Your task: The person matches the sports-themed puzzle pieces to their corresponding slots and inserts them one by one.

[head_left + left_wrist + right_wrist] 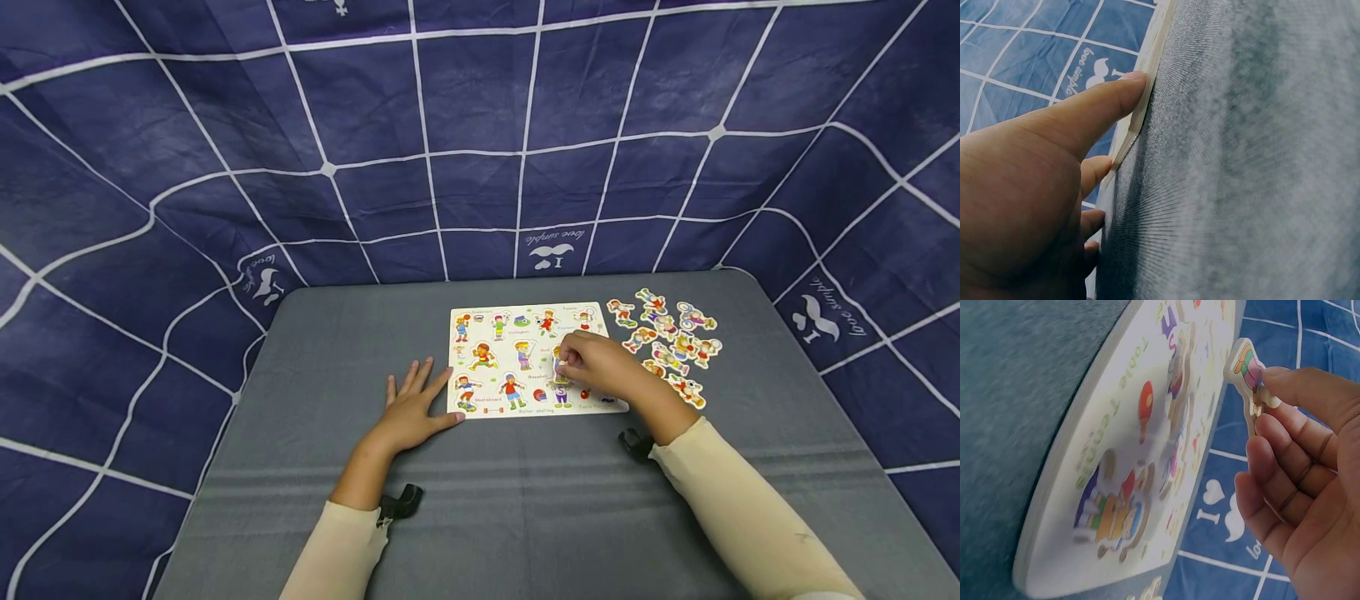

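A wooden puzzle board printed with cartoon children playing sports lies on the grey table. My left hand rests on the table at its left side with fingers spread; in the left wrist view the thumb touches the board's edge. Above the right part of the board, my right hand holds a figure-shaped puzzle piece. Thumb and index finger pinch it by a small pale knob, and the piece is tilted up in the right wrist view. Fingers partly cover its picture.
Several loose puzzle pieces lie in a cluster to the right of the board, some overlapping. A dark blue cloth with white lines hangs behind and at both sides of the grey tabletop.
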Tool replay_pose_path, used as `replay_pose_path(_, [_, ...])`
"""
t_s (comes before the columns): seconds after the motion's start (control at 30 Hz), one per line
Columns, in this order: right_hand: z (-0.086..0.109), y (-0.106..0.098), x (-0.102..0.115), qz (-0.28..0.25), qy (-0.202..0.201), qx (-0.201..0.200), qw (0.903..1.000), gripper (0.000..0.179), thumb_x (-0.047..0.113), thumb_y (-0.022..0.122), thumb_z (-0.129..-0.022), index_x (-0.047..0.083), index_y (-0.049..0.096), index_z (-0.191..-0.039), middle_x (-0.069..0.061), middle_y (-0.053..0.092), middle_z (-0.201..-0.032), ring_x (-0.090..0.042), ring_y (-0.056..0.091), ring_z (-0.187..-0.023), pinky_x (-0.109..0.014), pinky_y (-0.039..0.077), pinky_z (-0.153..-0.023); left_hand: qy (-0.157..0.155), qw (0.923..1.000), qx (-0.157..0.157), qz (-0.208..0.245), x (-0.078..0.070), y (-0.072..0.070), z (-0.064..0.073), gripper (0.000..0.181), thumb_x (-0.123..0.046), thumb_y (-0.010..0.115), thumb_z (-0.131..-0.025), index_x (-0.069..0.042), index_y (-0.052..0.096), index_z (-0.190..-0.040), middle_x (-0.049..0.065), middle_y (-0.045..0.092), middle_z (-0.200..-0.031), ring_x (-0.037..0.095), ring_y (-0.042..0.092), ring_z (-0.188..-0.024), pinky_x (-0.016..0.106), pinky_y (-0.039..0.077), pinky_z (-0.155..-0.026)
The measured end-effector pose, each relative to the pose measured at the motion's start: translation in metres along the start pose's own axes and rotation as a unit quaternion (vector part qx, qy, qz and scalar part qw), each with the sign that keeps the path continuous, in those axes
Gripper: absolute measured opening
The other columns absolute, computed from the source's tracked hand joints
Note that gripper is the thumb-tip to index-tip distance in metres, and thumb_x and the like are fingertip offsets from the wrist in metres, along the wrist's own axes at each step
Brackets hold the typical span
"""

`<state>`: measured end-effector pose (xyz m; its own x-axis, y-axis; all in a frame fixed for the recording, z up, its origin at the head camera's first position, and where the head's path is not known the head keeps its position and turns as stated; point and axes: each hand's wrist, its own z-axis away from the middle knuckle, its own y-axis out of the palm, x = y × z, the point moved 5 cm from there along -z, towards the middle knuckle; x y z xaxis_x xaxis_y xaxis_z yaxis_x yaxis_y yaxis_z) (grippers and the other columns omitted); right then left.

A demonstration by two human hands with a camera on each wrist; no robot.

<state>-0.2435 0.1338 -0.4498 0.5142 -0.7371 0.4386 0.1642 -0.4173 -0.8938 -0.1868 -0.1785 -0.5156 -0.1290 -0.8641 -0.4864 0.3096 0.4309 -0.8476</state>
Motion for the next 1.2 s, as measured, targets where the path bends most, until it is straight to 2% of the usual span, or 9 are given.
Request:
replay_pose_path(0.27, [-0.014, 0.005, 0.005, 0.004, 0.019, 0.017, 0.9997, 0.017, 0.024, 0.078, -0.09, 0.016, 0.063, -0.088, 0.003, 0.056, -0.079, -0.01, 0.05, -0.072, -0.028, 0.041, -0.066, 0.004, 1.0, -0.002, 0.0, 0.001, 0.0, 0.001, 0.091, -0.066, 0.065, -0.088, -0.031, 0.025, -0.162, 0.009, 0.006, -0.172, 0.034, -0.004, -0.16, 0.068, -0.012, -0.121])
replay_pose_path(0.57, [-0.034, 0.012, 0.013, 0.006, 0.016, 0.042, 0.999, 0.019, 0.023, 0.078, -0.09, 0.013, 0.061, -0.089, 0.001, 0.055, -0.081, -0.011, 0.049, -0.072, -0.028, 0.04, -0.067, 0.005, 1.0, -0.002, -0.004, 0.001, -0.001, 0.001, 0.09, -0.065, 0.065, -0.089, -0.031, 0.024, -0.162, 0.009, 0.005, -0.172, 0.035, -0.004, -0.16, 0.068, -0.012, -0.121])
replay_pose_path(0.77, [-0.046, 0.019, 0.014, 0.013, 0.023, 0.057, 0.998, 0.018, 0.024, 0.076, -0.092, 0.015, 0.061, -0.09, 0.002, 0.055, -0.081, -0.011, 0.051, -0.071, -0.028, 0.042, -0.067, 0.005, 1.0, -0.004, -0.006, 0.0, -0.001, 0.002, 0.09, -0.064, 0.065, -0.089, -0.031, 0.024, -0.162, 0.01, 0.006, -0.172, 0.035, -0.004, -0.16, 0.068, -0.012, -0.121])
replay_pose_path(1.2, [-0.065, 0.032, 0.014, 0.027, 0.027, 0.088, 0.9954, 0.018, 0.024, 0.075, -0.091, 0.016, 0.06, -0.086, 0.002, 0.053, -0.079, -0.013, 0.049, -0.072, -0.028, 0.039, -0.068, 0.007, 0.9999, -0.008, -0.003, 0.0, -0.001, 0.002, 0.089, -0.063, 0.066, -0.089, -0.03, 0.027, -0.162, 0.011, 0.007, -0.172, 0.036, -0.003, -0.159, 0.068, -0.012, -0.121])
